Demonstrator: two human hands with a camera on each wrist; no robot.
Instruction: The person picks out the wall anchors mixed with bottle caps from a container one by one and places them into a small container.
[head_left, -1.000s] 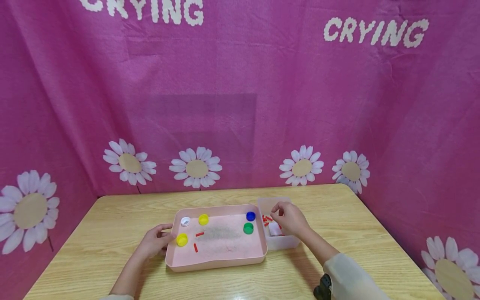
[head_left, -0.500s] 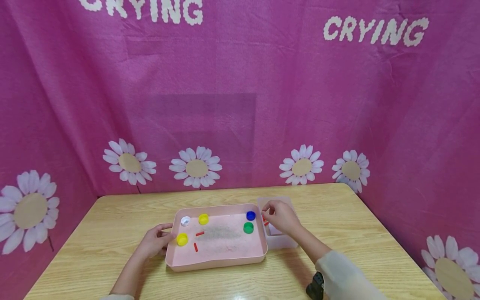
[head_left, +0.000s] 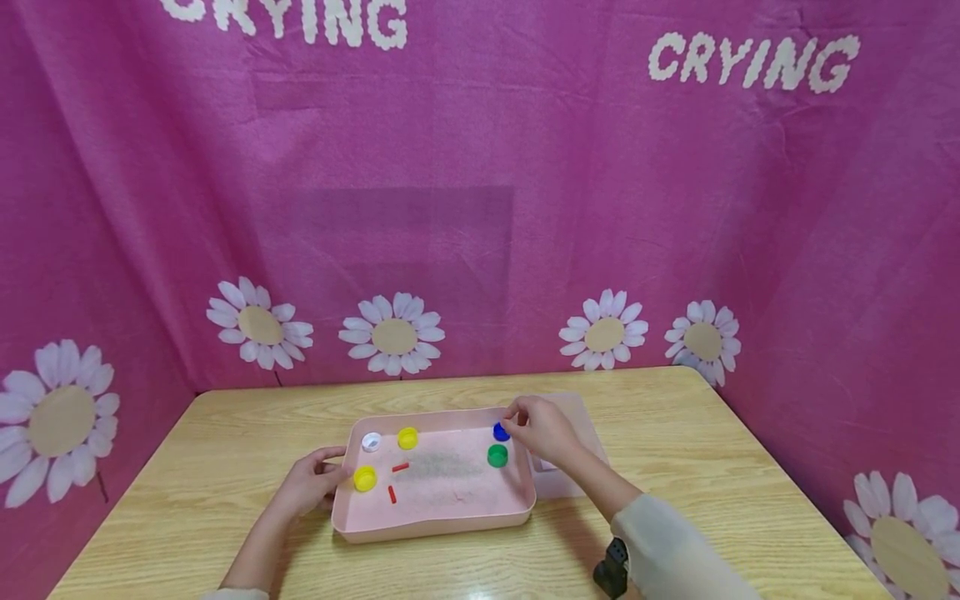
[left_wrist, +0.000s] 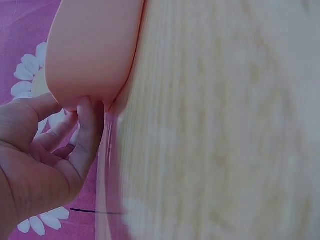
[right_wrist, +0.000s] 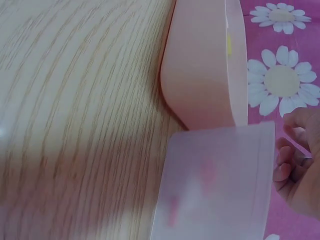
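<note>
My left hand [head_left: 307, 483] grips the left end of a shallow pink tray [head_left: 431, 527]; the left wrist view shows fingers against its rim and outer wall. In the tray lie a white cap [head_left: 371, 442], a yellow cap [head_left: 407, 438], another yellow cap [head_left: 364, 478], a green cap [head_left: 497, 456], and two short red sticks [head_left: 401, 467]. My right hand [head_left: 546, 433], thumb and forefinger tips together, hovers over the blue cap [head_left: 500, 432], partly covering it. I cannot tell whether a small piece is between those fingertips.
A translucent box [head_left: 566, 487] stands against the tray's right end, partly hidden under my right forearm. Through its wall, reddish shapes [right_wrist: 207, 175] show in the right wrist view. Wooden table [head_left: 465, 575] lies around; a purple flowered curtain [head_left: 480, 250] hangs behind and beside it.
My right hand has moved left, from over the translucent box to over the blue cap at the tray's right end. My left hand and the tray have stayed put.
</note>
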